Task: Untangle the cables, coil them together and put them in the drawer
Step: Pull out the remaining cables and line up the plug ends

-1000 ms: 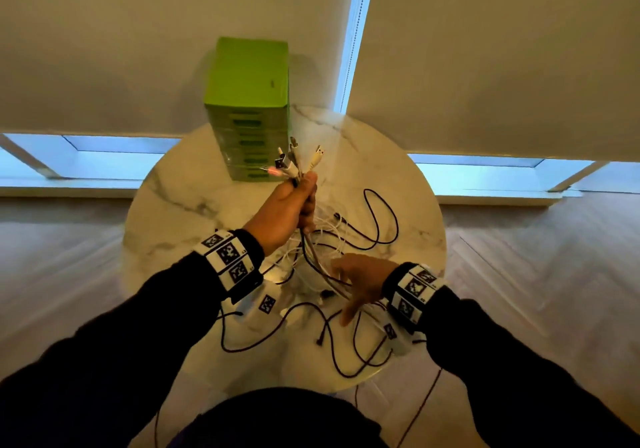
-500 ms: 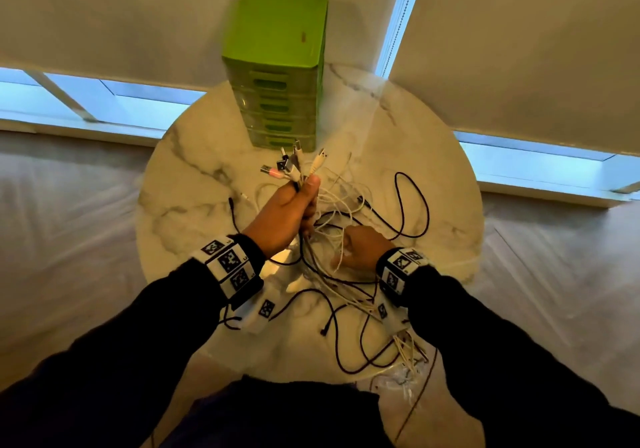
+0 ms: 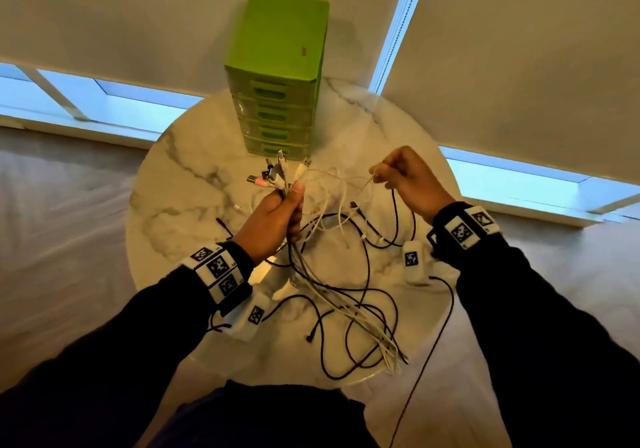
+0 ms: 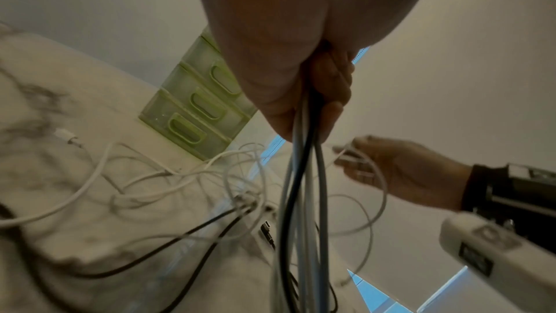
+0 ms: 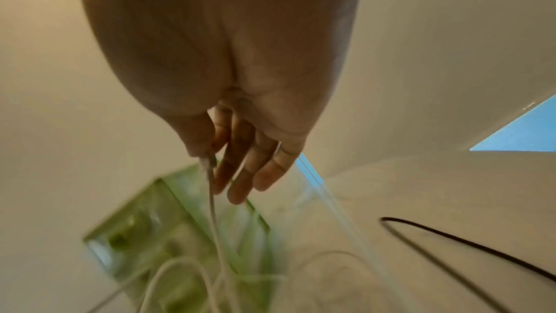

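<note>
Left hand (image 3: 273, 221) is clenched round a bundle of cables (image 3: 341, 304), plug ends fanned upward. Right hand (image 3: 412, 181) pinches one white cable (image 5: 214, 211) between thumb and forefinger, raised over the right part of the round marble table (image 3: 173, 212). Loose loops cross the tabletop; several strands overhang its near edge. The green drawer unit (image 3: 277, 77) stands at the far edge, drawers closed. Bare marble lies left of the hands.
</note>
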### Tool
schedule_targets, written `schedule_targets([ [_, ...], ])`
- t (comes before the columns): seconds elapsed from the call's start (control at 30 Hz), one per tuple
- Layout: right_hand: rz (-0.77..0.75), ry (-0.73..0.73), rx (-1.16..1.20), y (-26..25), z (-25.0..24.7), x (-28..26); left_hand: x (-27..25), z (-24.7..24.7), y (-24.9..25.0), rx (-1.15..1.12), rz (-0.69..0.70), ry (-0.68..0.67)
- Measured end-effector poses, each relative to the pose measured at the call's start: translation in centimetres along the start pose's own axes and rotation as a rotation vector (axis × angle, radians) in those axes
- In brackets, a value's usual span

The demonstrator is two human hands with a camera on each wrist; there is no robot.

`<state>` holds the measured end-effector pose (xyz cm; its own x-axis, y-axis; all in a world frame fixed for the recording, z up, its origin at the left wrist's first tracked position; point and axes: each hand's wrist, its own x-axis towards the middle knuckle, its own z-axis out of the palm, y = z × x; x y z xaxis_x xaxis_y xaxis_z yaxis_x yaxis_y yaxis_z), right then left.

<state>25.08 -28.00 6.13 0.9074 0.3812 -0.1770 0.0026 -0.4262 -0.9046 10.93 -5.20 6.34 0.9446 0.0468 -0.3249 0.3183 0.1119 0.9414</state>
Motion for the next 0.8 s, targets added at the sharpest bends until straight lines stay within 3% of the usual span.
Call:
schedule_targets([
  [0.1,-0.144,0.111,0.306,-4.9,-0.9,-0.6,-0.2,0.3,0.5,-0.003,0.025,-0.027],
  [0.2,-0.182,0.024,0.459,-7.8,1.0,-2.1,-0.5,0.2,0.8,0.024,0.063,-0.011],
  [0.37,-0.120,-0.173,0.339,-6.5,6.3,-5.3,-1.4,-0.2,1.2,0.047,0.161,0.019],
  [0.6,-0.109,-0.225,0.394,-5.6,9.3,-6.4,-2.4,-1.2,1.1,0.052,0.163,0.019],
  [0.8,-0.243,-0.265,0.029,-3.2,11.0,-6.7,-1.1,-3.4,3.4,-0.070,0.196,0.175],
])
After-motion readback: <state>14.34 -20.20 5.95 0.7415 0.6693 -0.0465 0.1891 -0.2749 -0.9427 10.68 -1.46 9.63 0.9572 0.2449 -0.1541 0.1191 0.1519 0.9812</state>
